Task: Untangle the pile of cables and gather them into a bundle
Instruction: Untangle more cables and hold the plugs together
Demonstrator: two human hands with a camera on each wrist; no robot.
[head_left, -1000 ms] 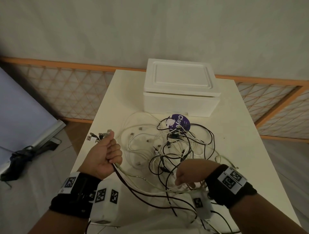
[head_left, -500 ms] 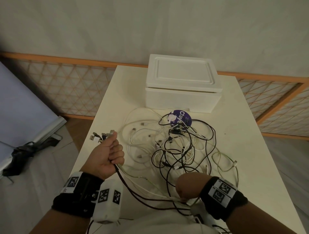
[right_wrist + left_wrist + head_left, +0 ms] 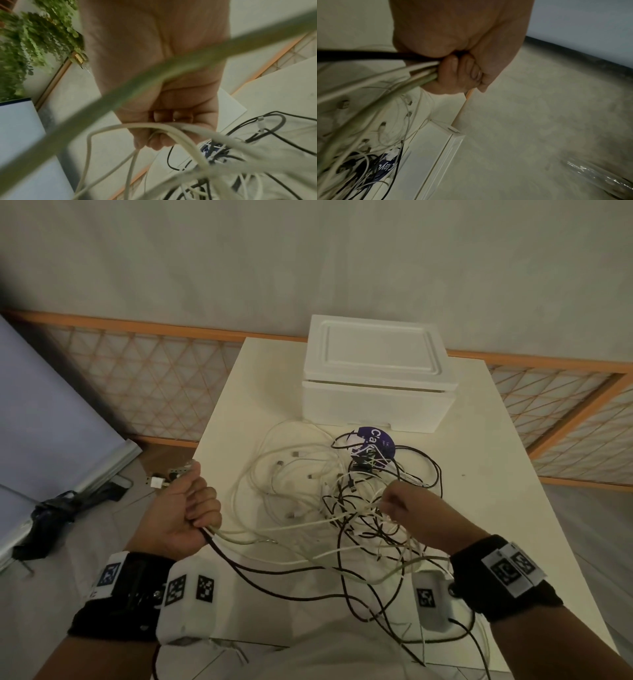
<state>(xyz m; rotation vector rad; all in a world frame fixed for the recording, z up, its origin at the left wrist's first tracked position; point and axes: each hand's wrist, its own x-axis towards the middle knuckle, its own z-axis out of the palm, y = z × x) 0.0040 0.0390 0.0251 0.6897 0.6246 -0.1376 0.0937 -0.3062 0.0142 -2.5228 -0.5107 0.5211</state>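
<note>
A tangle of white and black cables (image 3: 346, 494) lies on the cream table (image 3: 493, 474). My left hand (image 3: 191, 508) is a fist over the table's left edge, gripping several cable ends; their plugs (image 3: 161, 479) stick out past my thumb, and white and black strands run from the fist to the pile. In the left wrist view those cables (image 3: 412, 67) enter the curled fingers (image 3: 458, 70). My right hand (image 3: 400, 503) hovers above the pile, pinching a white cable (image 3: 163, 128). Other strands cross blurred in front of it.
A closed white foam box (image 3: 376, 378) stands at the back of the table, with a round purple sticker (image 3: 373, 443) under the cables just before it. A lattice fence (image 3: 144, 381) runs behind the table. Dark cloth (image 3: 51, 518) lies on the floor, left.
My right hand has risen from the near table edge and moved forward over the pile, lifting a white cable. The left hand has kept its grip and barely moved.
</note>
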